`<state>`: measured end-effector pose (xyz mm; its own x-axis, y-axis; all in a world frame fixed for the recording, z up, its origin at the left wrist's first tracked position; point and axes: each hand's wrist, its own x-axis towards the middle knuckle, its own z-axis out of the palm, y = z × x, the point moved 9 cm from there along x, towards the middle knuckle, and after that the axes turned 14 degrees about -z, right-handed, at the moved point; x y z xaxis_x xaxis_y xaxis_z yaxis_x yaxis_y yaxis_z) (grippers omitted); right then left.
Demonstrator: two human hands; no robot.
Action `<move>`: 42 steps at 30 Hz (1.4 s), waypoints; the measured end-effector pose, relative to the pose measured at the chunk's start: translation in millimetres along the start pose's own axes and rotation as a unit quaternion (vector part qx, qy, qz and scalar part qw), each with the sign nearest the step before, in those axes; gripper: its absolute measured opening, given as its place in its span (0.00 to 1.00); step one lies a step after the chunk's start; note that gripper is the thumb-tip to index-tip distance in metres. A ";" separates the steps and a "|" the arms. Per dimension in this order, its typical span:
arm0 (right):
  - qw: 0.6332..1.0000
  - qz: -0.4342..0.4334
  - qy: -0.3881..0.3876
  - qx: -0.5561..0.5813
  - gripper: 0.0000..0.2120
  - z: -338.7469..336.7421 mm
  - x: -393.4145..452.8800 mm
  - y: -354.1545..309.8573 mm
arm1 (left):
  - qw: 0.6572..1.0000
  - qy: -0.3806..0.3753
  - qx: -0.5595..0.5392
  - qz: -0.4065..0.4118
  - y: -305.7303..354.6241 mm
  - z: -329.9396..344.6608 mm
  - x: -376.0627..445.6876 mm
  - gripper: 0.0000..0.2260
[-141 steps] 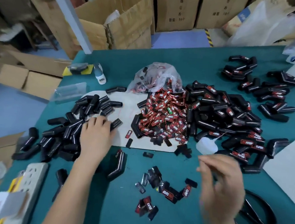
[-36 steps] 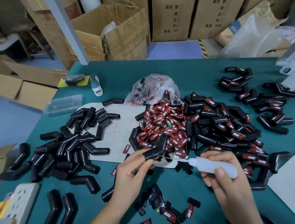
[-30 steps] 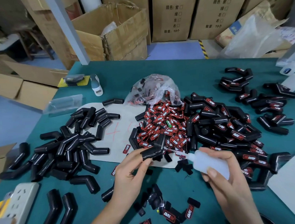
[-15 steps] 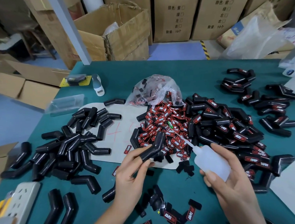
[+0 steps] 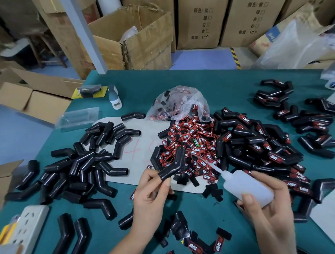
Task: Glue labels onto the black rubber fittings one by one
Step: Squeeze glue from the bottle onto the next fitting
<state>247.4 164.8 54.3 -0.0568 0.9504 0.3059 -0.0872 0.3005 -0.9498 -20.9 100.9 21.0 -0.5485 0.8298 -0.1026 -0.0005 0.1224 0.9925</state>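
Observation:
My left hand (image 5: 150, 198) pinches one bent black rubber fitting (image 5: 174, 164) by its lower end and holds it tilted above the table. My right hand (image 5: 270, 207) grips a white squeeze glue bottle (image 5: 246, 186); its thin nozzle points up-left, a short way from the fitting. Behind them lies a heap of red-and-black labels (image 5: 192, 141). Unlabelled fittings (image 5: 84, 169) are piled on the left, labelled fittings (image 5: 259, 146) on the right. A few loose labels (image 5: 197, 246) lie near the front edge.
A clear plastic bag (image 5: 179, 103) with more labels sits behind the heap. A white power strip (image 5: 27, 227) is at the front left, white paper (image 5: 332, 219) at the front right. Cardboard boxes (image 5: 139, 37) stand beyond the green table (image 5: 208, 79).
My right hand has drawn the glue bottle back to the right, so its nozzle has left the fitting. My left hand has tipped the fitting more upright.

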 end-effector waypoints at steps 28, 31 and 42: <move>0.973 -0.196 -0.028 -0.119 0.19 13.6 -7.2 -34.3 | 0.999 -0.020 -0.024 0.007 -1.9 2.8 -2.6 0.08; 0.970 -0.199 -0.028 -0.140 0.25 11.5 -8.7 -31.2 | 0.999 -0.021 -0.021 0.011 -3.0 3.5 -3.2 0.10; 0.970 -0.212 -0.033 -0.116 0.18 9.3 -8.9 -26.4 | 0.999 -0.013 -0.015 0.031 -0.4 2.9 -3.2 0.07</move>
<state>241.0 147.6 77.3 -0.1288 0.7325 0.6685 0.1086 0.6804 -0.7247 -16.7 99.8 20.8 -0.5269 0.8488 -0.0430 0.0070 0.0550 0.9985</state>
